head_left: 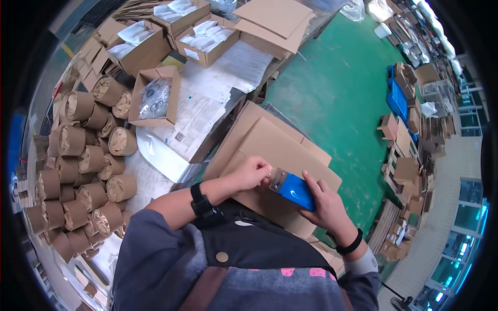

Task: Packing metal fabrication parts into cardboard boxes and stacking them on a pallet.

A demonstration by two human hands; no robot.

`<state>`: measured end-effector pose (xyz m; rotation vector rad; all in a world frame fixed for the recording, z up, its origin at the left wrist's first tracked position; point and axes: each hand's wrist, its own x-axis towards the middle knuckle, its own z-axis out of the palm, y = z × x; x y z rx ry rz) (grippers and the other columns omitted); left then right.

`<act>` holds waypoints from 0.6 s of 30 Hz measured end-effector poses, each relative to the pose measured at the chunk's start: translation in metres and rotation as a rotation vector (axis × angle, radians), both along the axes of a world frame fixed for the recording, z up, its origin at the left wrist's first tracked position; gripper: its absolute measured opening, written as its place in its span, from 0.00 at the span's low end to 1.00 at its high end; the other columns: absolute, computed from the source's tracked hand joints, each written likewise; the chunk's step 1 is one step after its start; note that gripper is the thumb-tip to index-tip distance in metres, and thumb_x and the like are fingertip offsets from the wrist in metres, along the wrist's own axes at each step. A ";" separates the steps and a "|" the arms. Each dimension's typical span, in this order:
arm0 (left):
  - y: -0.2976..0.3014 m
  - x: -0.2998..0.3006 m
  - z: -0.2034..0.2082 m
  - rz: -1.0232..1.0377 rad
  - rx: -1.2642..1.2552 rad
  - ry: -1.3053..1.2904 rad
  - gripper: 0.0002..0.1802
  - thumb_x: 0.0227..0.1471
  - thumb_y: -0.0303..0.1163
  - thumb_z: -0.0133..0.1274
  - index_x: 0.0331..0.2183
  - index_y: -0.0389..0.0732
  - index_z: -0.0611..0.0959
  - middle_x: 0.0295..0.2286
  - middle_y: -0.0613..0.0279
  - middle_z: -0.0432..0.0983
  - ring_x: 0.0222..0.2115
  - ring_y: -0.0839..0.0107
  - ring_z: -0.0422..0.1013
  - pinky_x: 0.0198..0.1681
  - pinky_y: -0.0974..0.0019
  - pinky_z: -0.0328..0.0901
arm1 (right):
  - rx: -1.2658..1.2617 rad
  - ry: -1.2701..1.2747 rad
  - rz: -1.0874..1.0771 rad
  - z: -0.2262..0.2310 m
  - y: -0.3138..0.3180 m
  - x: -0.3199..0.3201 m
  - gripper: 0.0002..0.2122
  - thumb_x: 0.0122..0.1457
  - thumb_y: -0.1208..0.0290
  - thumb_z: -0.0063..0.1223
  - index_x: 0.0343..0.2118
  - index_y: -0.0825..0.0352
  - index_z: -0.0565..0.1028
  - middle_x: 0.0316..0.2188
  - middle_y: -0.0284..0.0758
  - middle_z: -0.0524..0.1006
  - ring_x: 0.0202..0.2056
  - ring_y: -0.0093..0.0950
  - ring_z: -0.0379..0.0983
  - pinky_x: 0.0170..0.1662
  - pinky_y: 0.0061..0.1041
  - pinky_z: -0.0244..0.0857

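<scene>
My right hand (328, 207) is wrapped round a blue block-shaped hand-held thing (298, 191) with a greyish, metal-looking end; its exact kind does not show. At that end my left hand (252, 173) has its thumb and fingers pinched together. Whatever the pinch holds is too small to make out. Both hands are over flat brown cardboard (282, 150), which lies in layered sheets in front of my body.
Left of the cardboard, a paper-covered table (199, 111) bears an open carton (174, 103) of clear-bagged rings. Farther back stand cartons (205, 58) of white packets. Many brown paper-filled cardboard cylinders (93, 158) are piled at left. Boxes (407, 171) and a blue pallet (397, 93) line the green floor's right side.
</scene>
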<state>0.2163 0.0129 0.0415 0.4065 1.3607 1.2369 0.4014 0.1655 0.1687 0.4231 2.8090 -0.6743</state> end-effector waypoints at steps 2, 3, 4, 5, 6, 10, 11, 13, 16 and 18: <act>-0.015 -0.031 0.008 0.149 -0.009 0.235 0.09 0.57 0.32 0.50 0.32 0.36 0.78 0.24 0.65 0.75 0.21 0.80 0.71 0.23 0.75 0.68 | 0.026 0.023 0.062 -0.005 0.000 -0.014 0.42 0.47 0.54 0.63 0.64 0.56 0.54 0.30 0.42 0.69 0.29 0.42 0.72 0.30 0.35 0.68; -0.028 -0.054 -0.004 0.186 -0.081 0.326 0.09 0.57 0.32 0.50 0.33 0.35 0.78 0.23 0.65 0.74 0.21 0.80 0.71 0.23 0.75 0.68 | 0.026 0.022 0.063 -0.005 -0.005 -0.028 0.42 0.47 0.54 0.63 0.64 0.56 0.54 0.30 0.42 0.69 0.29 0.42 0.72 0.30 0.35 0.68; -0.037 -0.073 -0.016 0.279 -0.048 0.376 0.10 0.58 0.32 0.50 0.33 0.35 0.78 0.23 0.66 0.74 0.21 0.80 0.70 0.23 0.75 0.68 | 0.087 -0.063 0.071 -0.003 -0.015 -0.047 0.42 0.49 0.49 0.60 0.64 0.58 0.54 0.31 0.44 0.69 0.29 0.43 0.72 0.31 0.37 0.68; -0.047 -0.101 -0.045 0.285 -0.116 0.423 0.09 0.58 0.33 0.50 0.33 0.36 0.78 0.23 0.66 0.73 0.20 0.80 0.69 0.23 0.74 0.68 | 0.147 -0.144 0.082 0.000 -0.027 -0.067 0.42 0.51 0.45 0.57 0.64 0.60 0.53 0.31 0.45 0.70 0.29 0.44 0.72 0.31 0.38 0.68; -0.049 -0.116 -0.049 0.295 -0.119 0.213 0.09 0.56 0.32 0.49 0.33 0.35 0.78 0.23 0.61 0.75 0.21 0.76 0.72 0.24 0.70 0.68 | 0.186 -0.157 0.093 0.002 -0.036 -0.083 0.41 0.53 0.40 0.51 0.65 0.59 0.53 0.31 0.46 0.70 0.25 0.44 0.72 0.29 0.39 0.68; -0.073 -0.150 -0.133 0.392 -0.388 0.725 0.13 0.55 0.31 0.47 0.42 0.36 0.74 0.31 0.49 0.75 0.31 0.54 0.73 0.40 0.57 0.67 | 0.244 -0.275 0.123 0.003 -0.053 -0.112 0.41 0.53 0.41 0.51 0.64 0.60 0.53 0.30 0.47 0.70 0.25 0.44 0.73 0.27 0.38 0.68; -0.063 -0.135 -0.122 0.340 -0.278 0.670 0.15 0.54 0.32 0.48 0.43 0.36 0.73 0.33 0.46 0.75 0.34 0.50 0.72 0.43 0.56 0.66 | 0.262 -0.261 0.125 0.000 -0.051 -0.109 0.41 0.54 0.41 0.51 0.64 0.60 0.53 0.30 0.47 0.70 0.25 0.43 0.73 0.27 0.38 0.67; -0.038 -0.103 -0.058 0.387 0.064 0.940 0.16 0.55 0.30 0.46 0.45 0.34 0.71 0.41 0.45 0.70 0.41 0.52 0.69 0.49 0.55 0.63 | 0.275 -0.251 0.127 -0.002 -0.051 -0.103 0.41 0.54 0.42 0.51 0.64 0.61 0.53 0.30 0.47 0.70 0.25 0.43 0.73 0.27 0.38 0.67; -0.012 -0.092 -0.004 0.159 0.507 1.058 0.22 0.61 0.37 0.42 0.52 0.35 0.70 0.55 0.48 0.62 0.56 0.51 0.59 0.59 0.57 0.53 | 0.312 -0.249 0.104 -0.001 -0.052 -0.104 0.41 0.54 0.41 0.50 0.64 0.62 0.53 0.29 0.46 0.72 0.24 0.40 0.74 0.25 0.35 0.68; 0.001 -0.076 -0.031 0.116 0.508 0.763 0.29 0.62 0.45 0.35 0.57 0.37 0.63 0.58 0.48 0.55 0.60 0.55 0.53 0.60 0.57 0.53 | 0.240 -0.219 0.109 -0.003 -0.053 -0.103 0.42 0.53 0.41 0.51 0.64 0.62 0.52 0.31 0.48 0.71 0.28 0.44 0.73 0.31 0.39 0.68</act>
